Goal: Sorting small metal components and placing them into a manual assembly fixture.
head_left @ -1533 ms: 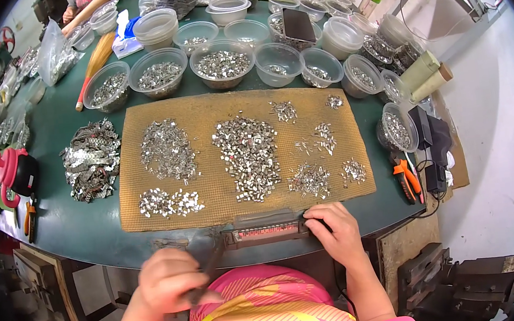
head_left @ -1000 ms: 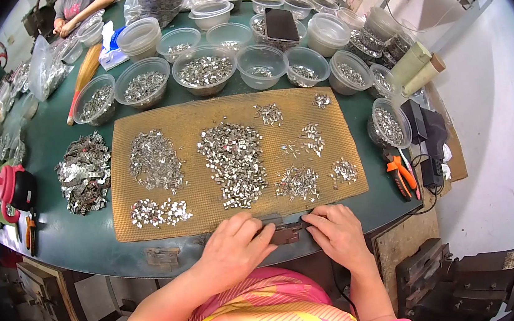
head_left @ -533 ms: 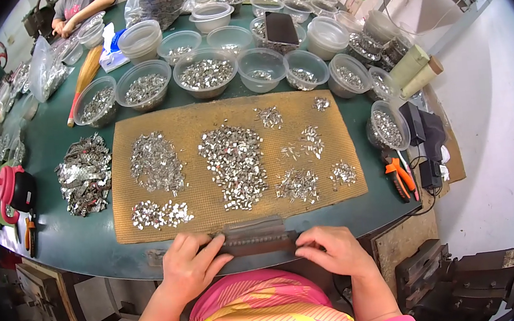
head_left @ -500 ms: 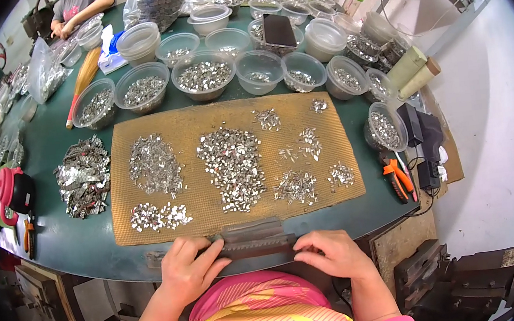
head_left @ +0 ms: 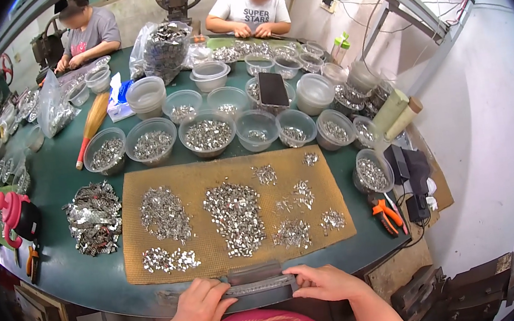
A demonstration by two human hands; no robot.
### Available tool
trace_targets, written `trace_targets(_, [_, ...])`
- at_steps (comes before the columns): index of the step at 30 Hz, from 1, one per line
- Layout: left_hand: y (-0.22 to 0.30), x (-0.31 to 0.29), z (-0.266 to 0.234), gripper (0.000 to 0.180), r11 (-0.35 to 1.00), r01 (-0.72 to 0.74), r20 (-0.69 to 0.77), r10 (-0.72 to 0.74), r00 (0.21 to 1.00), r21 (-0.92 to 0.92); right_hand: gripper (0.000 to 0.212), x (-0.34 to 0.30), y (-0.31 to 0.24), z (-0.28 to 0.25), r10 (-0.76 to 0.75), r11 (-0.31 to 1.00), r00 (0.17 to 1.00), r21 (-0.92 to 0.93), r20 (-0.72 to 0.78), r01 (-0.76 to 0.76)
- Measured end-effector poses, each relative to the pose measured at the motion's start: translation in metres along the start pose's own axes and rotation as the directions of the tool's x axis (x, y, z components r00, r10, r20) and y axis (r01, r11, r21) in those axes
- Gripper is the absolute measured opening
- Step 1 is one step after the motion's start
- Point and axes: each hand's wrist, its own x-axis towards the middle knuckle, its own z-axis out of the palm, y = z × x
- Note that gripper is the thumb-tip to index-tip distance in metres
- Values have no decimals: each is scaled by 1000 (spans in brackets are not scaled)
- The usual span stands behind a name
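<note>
Grey metal bar (head_left: pixel 259 284), long and flat with a dull sheen, lies at the near edge of the green round table (head_left: pixel 75 273), its long axis running left to right across the person's front. The left hand (head_left: pixel 202 304) curls its fingers over the bar's left end, and the right hand (head_left: pixel 325 282) lies fingers together along its right end; both touch it. Just beyond sits a tan woven mat (head_left: pixel 190 177), coarse in texture, bearing several heaps of small shiny metal clips (head_left: pixel 236 216). Farther back stands a row of clear round plastic bowls (head_left: pixel 206 132) holding more such pieces. Orange-handled pliers (head_left: pixel 387 214) lie to the right.
</note>
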Motion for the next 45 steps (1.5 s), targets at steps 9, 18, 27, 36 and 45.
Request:
trace_targets(9, [-11,-3,-7,36,989,94,12,-93,996,-113,15,109,-9,-74,-319,857,825,-514,-467,41])
trace_targets(18, [-19,-1,-16,35,973,134,22,-132,991,-189,16,189,18,-76,-293,718,803,-674,-518,-173])
trace_targets(27, [-38,5,-26,21,979,123,-99,-140,985,-160,8,185,20,-78,-286,725,827,-674,-484,-143])
trace_targets(36, [-80,42,-34,19,962,153,-74,-139,988,228,7,118,-16,-44,-470,744,738,-667,-485,35])
trace_targets(45, [-93,65,-12,12,948,80,-28,-75,997,307,15,40,-18,7,-345,868,884,-465,-315,173])
